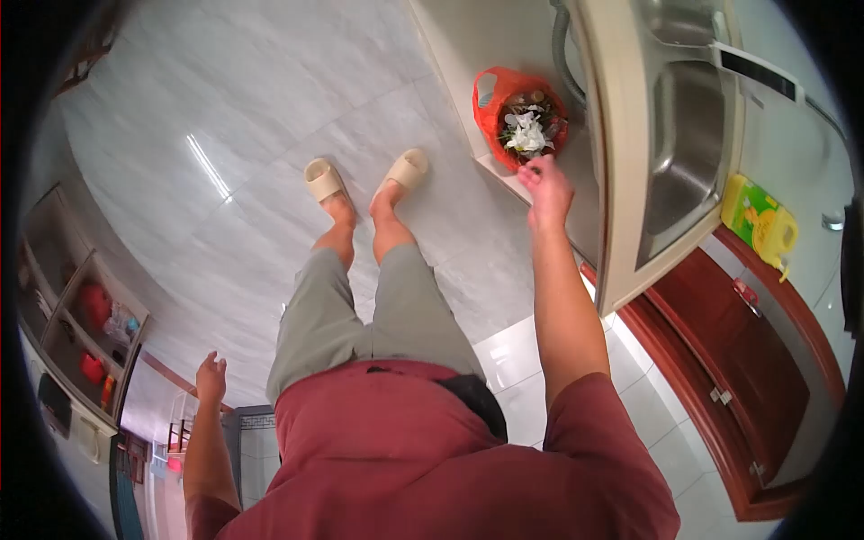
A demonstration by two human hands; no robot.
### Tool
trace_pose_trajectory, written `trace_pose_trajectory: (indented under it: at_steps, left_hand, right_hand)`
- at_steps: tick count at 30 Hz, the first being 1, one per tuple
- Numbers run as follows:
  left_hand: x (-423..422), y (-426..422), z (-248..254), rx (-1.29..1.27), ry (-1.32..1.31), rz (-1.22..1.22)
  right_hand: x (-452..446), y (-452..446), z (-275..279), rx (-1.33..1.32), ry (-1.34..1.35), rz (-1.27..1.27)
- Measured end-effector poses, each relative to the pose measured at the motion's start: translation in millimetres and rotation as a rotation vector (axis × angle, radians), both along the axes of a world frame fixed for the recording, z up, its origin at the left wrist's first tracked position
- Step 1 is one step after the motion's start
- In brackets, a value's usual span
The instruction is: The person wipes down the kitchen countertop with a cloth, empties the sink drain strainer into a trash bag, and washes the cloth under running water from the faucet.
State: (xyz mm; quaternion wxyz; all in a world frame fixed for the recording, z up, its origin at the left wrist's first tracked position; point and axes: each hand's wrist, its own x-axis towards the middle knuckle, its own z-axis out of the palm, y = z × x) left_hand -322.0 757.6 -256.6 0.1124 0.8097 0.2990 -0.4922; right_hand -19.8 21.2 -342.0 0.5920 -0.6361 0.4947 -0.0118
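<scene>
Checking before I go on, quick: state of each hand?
Left hand: open, fingers loosely bent, nothing visible in it.
Right hand: at the rim of the red plastic bag; can't tell whether its grip is closed.

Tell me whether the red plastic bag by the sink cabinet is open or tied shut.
Open: no knot closes the red plastic bag; its mouth gapes, showing white scraps inside.

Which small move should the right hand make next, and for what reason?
Probably the right hand should close its fingers on the nearest edge of the red bag. Its fingertips are right by that edge, though contact is unclear, and the bag's mouth is open, with white material showing inside.
</scene>
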Motion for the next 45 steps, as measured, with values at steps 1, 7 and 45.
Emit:
trace_pose_trajectory:
  at_steps: [1,7,45]
  left_hand:
    - [-11,-8,-5,-0.008,-0.022,0.13]
    - [-36,-66,-73,-0.19,0.04,0.376]
    - [41,-111,-99,-0.287,-0.027,0.732]
  right_hand:
    - [5,-18,-19,-0.094,-0.012,0.042]
    - [54,-106,-132,-0.504,-0.161,-0.073]
    - [36,-116,-152,0.013,-0.193,-0.247]
